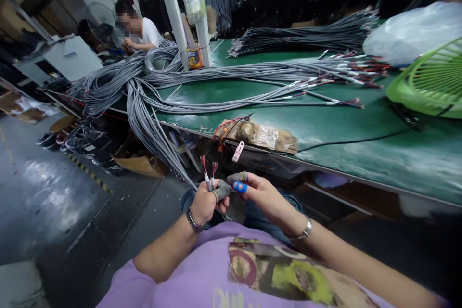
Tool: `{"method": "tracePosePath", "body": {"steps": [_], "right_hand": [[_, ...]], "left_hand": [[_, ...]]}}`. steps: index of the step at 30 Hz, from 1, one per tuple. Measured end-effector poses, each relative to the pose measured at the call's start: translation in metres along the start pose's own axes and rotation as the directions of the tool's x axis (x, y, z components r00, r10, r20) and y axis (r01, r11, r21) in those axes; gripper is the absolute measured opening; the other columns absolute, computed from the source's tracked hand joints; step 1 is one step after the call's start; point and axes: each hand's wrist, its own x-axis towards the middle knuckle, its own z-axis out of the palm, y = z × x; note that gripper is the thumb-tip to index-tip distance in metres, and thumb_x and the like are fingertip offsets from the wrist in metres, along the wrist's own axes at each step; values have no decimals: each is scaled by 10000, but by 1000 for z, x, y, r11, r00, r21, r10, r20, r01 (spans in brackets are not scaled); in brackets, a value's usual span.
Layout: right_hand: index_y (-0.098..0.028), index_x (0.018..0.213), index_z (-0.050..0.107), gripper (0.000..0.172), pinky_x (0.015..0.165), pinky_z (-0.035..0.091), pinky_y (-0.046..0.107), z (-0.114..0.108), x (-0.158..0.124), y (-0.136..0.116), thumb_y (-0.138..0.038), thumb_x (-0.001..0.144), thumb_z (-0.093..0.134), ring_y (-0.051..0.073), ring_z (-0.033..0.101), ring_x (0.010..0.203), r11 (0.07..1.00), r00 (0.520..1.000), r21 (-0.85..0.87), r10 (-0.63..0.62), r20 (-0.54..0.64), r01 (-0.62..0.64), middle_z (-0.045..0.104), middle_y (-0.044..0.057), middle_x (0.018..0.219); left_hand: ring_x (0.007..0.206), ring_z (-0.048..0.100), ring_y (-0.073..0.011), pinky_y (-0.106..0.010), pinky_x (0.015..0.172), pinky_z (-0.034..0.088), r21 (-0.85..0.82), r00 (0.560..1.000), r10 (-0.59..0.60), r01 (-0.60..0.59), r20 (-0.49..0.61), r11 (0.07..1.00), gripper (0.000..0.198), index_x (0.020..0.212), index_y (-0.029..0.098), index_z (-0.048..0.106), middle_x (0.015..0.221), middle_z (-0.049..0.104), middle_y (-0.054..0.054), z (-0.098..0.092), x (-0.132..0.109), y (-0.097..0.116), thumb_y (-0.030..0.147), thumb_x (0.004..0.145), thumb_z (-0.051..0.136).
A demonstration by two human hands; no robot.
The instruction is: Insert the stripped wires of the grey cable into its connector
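Observation:
My left hand (211,198) is closed around grey cables, with a worn grey cover on its thumb. Two cable ends (209,175) stick up out of it, their thin red, white and dark wires fanned at the tips. Close to its fingertips, my right hand (262,195) is closed in a pinch, wearing blue tape on the thumb and a grey cover on a finger. A bit of thin wire (234,191) shows between the two hands; my fingers hide most of it. Both hands are over my lap, in front of the bench edge.
Long grey cable bundles (216,74) lie across the green bench (332,127), some hanging over its edge. A taped cardboard piece (265,135) sits at the edge. Further back are black cables (299,38), a plastic bag (407,33) and a green fan (428,82). Another person (142,31) sits far left.

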Motion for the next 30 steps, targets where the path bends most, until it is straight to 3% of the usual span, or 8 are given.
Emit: {"method": "tracePosePath", "body": {"steps": [4, 15, 19, 23, 25, 30], "right_hand": [[-162, 741, 642, 304, 521, 371, 243, 1, 6, 2, -444, 666, 729, 95, 459, 544, 1000, 999, 17, 19, -50, -18, 583, -15, 629], [-165, 742, 625, 302, 521, 372, 240, 1, 8, 17, -450, 699, 712, 98, 479, 537, 999, 990, 49, -12, -143, 19, 579, -17, 609], [-163, 749, 630, 327, 557, 399, 235, -5, 11, 17, -485, 727, 682, 91, 491, 557, 983, 991, 184, 6, -130, 18, 586, -9, 627], [-166, 757, 636, 371, 583, 465, 254, -22, 26, 21, -533, 715, 677, 87, 506, 539, 921, 979, 387, 122, -162, -51, 611, 5, 679], [-159, 769, 646, 362, 569, 481, 255, -29, 36, 19, -518, 729, 673, 86, 508, 531, 883, 977, 453, 185, -106, -119, 627, 19, 713], [-166, 895, 649, 304, 562, 480, 244, -31, 55, 1, -457, 825, 592, 103, 563, 598, 767, 947, 555, 253, 198, -321, 669, 50, 847]], "left_hand": [[303, 449, -63, -175, 325, 286, 10, 1000, 1, -1, 3, 1000, 321, 546, 136, 545, 443, 556, 11, 1, 2, -2, 391, 685, 682], [326, 466, -58, -171, 344, 283, 25, 992, 41, -38, -120, 999, 348, 554, 136, 544, 465, 561, 10, 8, 8, -9, 410, 740, 651], [301, 442, -59, -170, 321, 272, -30, 992, 4, -8, -123, 1000, 339, 537, 141, 526, 437, 545, 17, 6, 7, -3, 397, 705, 672], [284, 429, -63, -168, 299, 269, -103, 996, -20, 11, -88, 995, 318, 546, 144, 528, 423, 553, 13, 1, 8, 4, 386, 668, 694], [281, 429, -66, -165, 292, 270, -129, 998, -29, 22, -54, 991, 311, 565, 141, 542, 418, 557, 11, 0, 10, 7, 390, 651, 708], [270, 422, -65, -161, 285, 274, -166, 999, -49, 47, -7, 985, 300, 609, 135, 569, 412, 557, 13, 1, 17, 14, 396, 642, 713]]}}
